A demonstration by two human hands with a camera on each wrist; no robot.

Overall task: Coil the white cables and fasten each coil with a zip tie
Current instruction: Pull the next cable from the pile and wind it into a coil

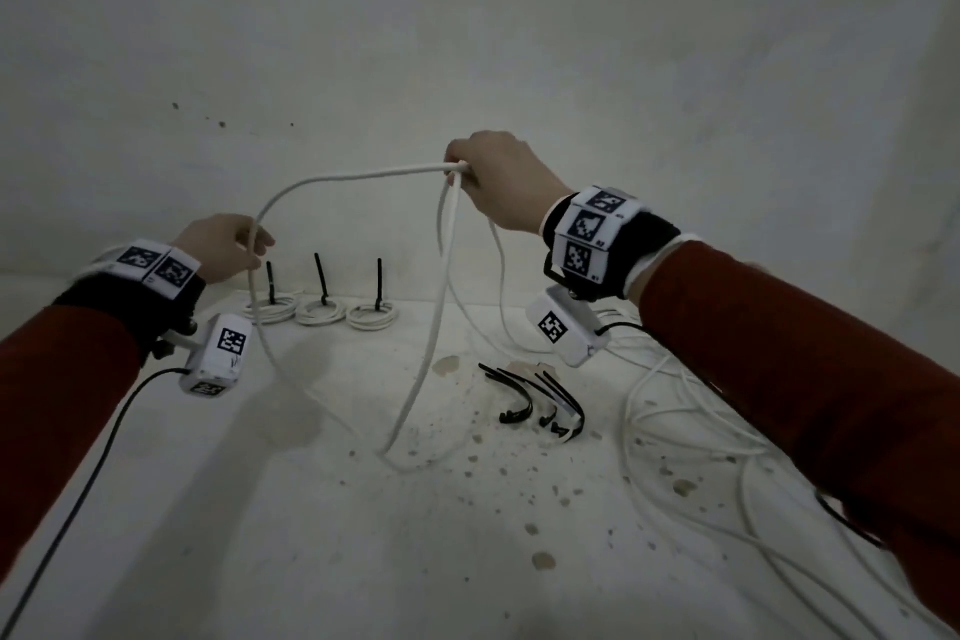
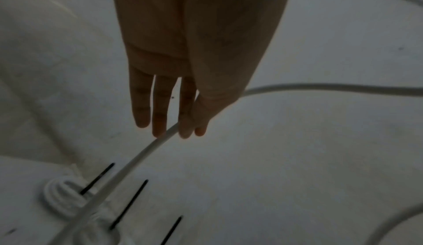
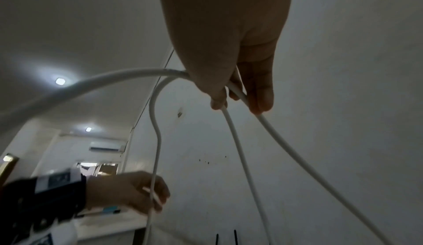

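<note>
Pinched between thumb and fingers of the right hand (image 1: 498,182), raised above the table (image 1: 363,535), is a white cable (image 1: 353,177), gathered there into hanging loops that reach down to the tabletop. From that grip the cable arches across to the left hand (image 1: 223,250), where it is lightly guided between nearly straight fingers (image 2: 160,115); a firm hold cannot be confirmed. A tangle of loose white cables (image 1: 691,431) is spread on the table under the right forearm. Three finished coils (image 1: 321,312) are lined up by the wall, each bound with an upright black tie. A small bundle of black zip ties (image 1: 540,400) is seen near the table's middle.
</note>
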